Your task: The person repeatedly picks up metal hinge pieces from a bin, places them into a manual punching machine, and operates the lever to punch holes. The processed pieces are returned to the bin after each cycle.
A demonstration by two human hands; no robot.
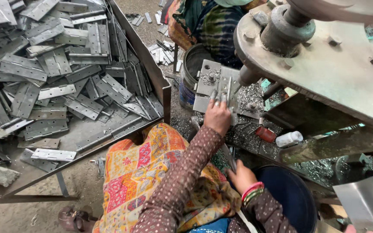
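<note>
My left hand [217, 115] reaches forward to the grey die plate [206, 82] of a press, its fingertips closed on a narrow metal hinge leaf [229, 89] standing on the plate. My right hand [240, 177], with bangles at the wrist, sits lower beside a dark blue tub [291, 196] and grips another thin metal strip [229, 157] that points up toward the left hand. Both arms wear brown dotted sleeves. An orange patterned cloth [145, 168] covers my lap.
A large metal tray [162, 88] on the left holds several grey hinges [52, 64]. The press's heavy head [324, 56] overhangs the right. Another person in green patterned clothing [212, 23] sits beyond a metal bucket [191, 71]. Metal shavings, a red cylinder [265, 133] and a white cylinder [289, 139] lie beside the die.
</note>
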